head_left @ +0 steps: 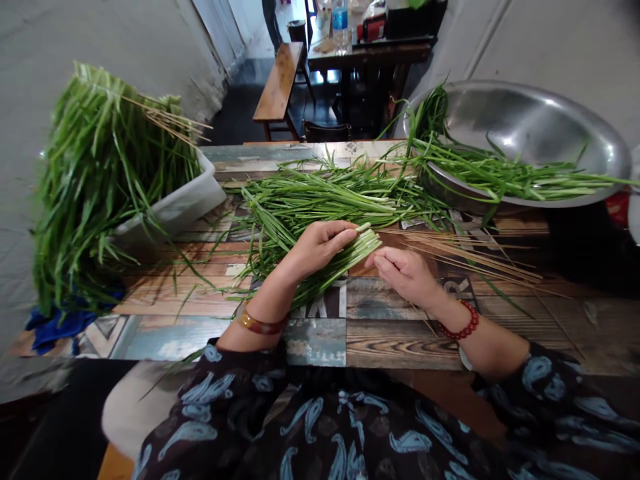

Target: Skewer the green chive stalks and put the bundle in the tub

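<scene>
My left hand (pixel 325 247) is closed round a bunch of garlic chives (pixel 367 245), its pale cut ends pointing right and its green leaves trailing left over the table. Just right of those ends, my right hand (pixel 405 270) is pinched. A thin bamboo skewer (pixel 425 321) shows below that hand, in line with the pinched fingertips; the fingers hide the rest of it. Behind my hands lies a loose heap of chives (pixel 330 193). Several bare bamboo skewers (pixel 470 257) are spread on the table to the right of the bunch.
A white plastic bin (pixel 200 190) at the left is piled with chives threaded on skewers (pixel 115 147). At the right back, a steel basin (pixel 550 100) holds more chives. A blue cloth (pixel 70 323) lies at the left table edge. Beyond stand a wooden bench (pixel 283 77) and another table.
</scene>
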### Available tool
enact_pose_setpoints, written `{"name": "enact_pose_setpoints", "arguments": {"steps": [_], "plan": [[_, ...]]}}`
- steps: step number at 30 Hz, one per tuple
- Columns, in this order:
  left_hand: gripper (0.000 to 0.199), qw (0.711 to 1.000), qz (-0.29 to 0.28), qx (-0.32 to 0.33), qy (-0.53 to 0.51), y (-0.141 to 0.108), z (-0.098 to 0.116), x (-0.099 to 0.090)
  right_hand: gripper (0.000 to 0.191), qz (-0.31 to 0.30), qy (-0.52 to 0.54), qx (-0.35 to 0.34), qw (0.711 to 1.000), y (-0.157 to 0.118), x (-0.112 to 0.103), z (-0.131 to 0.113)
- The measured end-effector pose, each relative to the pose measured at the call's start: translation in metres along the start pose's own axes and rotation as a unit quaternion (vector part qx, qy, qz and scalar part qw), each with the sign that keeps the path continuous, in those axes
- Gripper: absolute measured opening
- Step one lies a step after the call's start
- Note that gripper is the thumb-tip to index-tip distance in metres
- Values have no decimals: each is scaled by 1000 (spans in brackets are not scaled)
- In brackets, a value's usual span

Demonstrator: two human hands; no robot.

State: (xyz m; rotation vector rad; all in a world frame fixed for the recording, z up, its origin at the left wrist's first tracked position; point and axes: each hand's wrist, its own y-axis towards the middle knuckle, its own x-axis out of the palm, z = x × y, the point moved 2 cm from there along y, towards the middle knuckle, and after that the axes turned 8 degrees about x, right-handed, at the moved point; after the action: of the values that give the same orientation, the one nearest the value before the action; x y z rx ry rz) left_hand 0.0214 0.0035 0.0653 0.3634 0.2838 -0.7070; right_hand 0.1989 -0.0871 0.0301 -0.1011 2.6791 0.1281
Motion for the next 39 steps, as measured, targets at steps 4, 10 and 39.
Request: {"name": "enact_pose_setpoints", "arguments": {"steps": [4,10,39], "plan": [[42,1000,-23,-10,-4,0,6,5,28,34,-47,-37,998,-3,-3,-4],[41,997,-69,-19,3,-1,3,7,26,68,-74,-79,992,-3,2,0],[29,837,-30,87,540,91,-32,3,28,112,-26,-35,993,7,-2,10]]}}
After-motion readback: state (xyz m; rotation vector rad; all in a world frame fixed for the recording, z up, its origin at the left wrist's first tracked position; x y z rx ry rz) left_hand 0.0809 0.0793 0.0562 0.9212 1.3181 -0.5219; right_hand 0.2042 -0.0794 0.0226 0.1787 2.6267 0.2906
